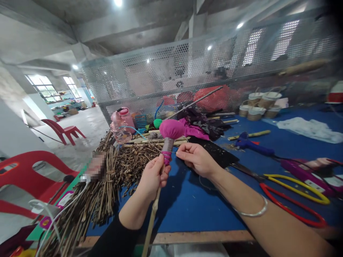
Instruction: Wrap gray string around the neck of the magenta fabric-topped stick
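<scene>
My left hand (pixel 155 176) is closed around a wooden stick (pixel 152 221), just below its cloth-covered head. That head is a round bundle of magenta cloth (pixel 172 129), held upright. Grey thread (pixel 168 145) is wound around the neck of the bundle, with a band of magenta cloth showing beneath. To the right of the neck, my right hand (pixel 197 159) pinches what looks like the thin loose end of the thread, which is hard to make out. A silver bangle (pixel 254 211) circles the right wrist.
Bundled dry twigs (pixel 107 185) lie at the left. Large scissors (pixel 268 182) with red and yellow handles and a blue glue gun (pixel 252 144) lie at the right. A pink bottle (pixel 122 125), dark cloth (pixel 211 125) and small pots (pixel 255 112) stand farther back before a perforated metal screen (pixel 139 78).
</scene>
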Motion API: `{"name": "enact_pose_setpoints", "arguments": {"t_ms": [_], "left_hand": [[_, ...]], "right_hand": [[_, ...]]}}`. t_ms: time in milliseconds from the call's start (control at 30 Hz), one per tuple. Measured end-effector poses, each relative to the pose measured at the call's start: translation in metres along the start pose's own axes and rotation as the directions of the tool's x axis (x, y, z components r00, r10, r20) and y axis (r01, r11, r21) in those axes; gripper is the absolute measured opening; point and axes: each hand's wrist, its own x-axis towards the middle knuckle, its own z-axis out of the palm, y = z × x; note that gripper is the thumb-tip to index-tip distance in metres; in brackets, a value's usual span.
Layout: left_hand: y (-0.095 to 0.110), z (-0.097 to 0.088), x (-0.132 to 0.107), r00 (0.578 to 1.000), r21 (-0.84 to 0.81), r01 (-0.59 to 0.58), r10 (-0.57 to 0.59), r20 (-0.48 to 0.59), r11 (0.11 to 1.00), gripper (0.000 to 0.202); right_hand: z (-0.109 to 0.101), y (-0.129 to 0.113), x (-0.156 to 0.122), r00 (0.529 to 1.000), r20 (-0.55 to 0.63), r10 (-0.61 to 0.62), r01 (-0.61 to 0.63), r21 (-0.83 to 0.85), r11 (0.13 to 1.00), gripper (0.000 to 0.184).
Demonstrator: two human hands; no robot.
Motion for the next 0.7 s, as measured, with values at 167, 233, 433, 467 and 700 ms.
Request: {"name": "enact_pose_setpoints", "arguments": {"t_ms": [167,233,433,467,700], "left_hand": [[0.002,-0.004,-0.003,0.968,-0.231,0.205,-0.162,0.192,0.951,0.033],[0.002,-0.007,-0.002,0.914,-0.293,0.325,-0.219,0.342,0.899,0.031],[-0.005,-0.009,0.006,0.935,-0.068,0.308,-0.289,0.204,0.949,0.04],[-0.007,-0.007,0.007,0.965,-0.004,0.237,-0.235,0.116,0.971,0.043],[-0.016,0.001,0.007,0.993,0.231,-0.112,0.12,-0.021,0.966,0.036]], "right_hand": [[0.004,0.003,-0.001,0.996,0.068,0.05,-0.057,0.115,0.992,0.033],[0.003,0.003,-0.001,0.986,0.145,0.08,-0.106,0.176,0.979,0.033],[0.002,0.004,0.0,0.971,0.188,0.15,-0.174,0.121,0.977,0.036],[0.003,0.005,0.001,0.976,0.152,0.155,-0.169,0.085,0.982,0.035],[0.008,0.013,0.006,0.992,0.083,0.095,-0.092,-0.041,0.995,0.033]]}}
